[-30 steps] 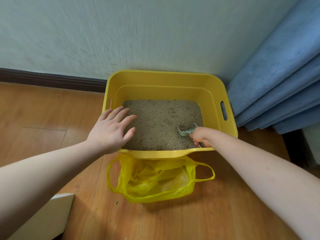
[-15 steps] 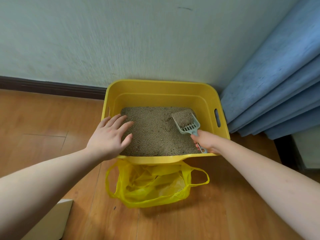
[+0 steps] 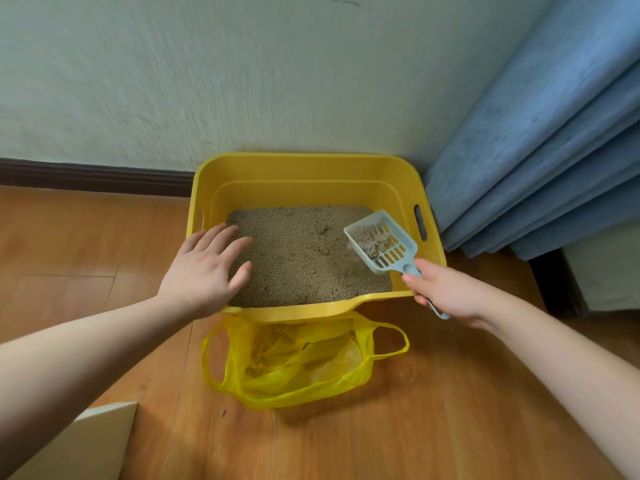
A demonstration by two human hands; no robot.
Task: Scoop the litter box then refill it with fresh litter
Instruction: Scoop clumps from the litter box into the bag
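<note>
- Right hand [image 3: 450,292] has its grip closed round the handle of a pale blue slotted litter scoop [image 3: 381,242]; the handle's end sticks out below the hand.
- Scoop is held above the right side of the litter, tilted, with greyish clumps [image 3: 372,241] lying in its pan and loose grains falling from its left edge.
- Left hand [image 3: 204,271] lies flat with fingers straight and spread, palm over the near left rim of the box, fingertips over the litter; it holds nothing.
- Yellow litter box [image 3: 311,168] stands on the wooden floor [image 3: 415,427] against the wall, holding tan granular litter [image 3: 294,251].
- Yellow plastic bag [image 3: 294,368] sits open on the floor, just in front of the box's near rim.
- Blue curtain [image 3: 554,150] hangs to the right of the box.
- White panel corner [image 3: 86,441] shows at lower left.
</note>
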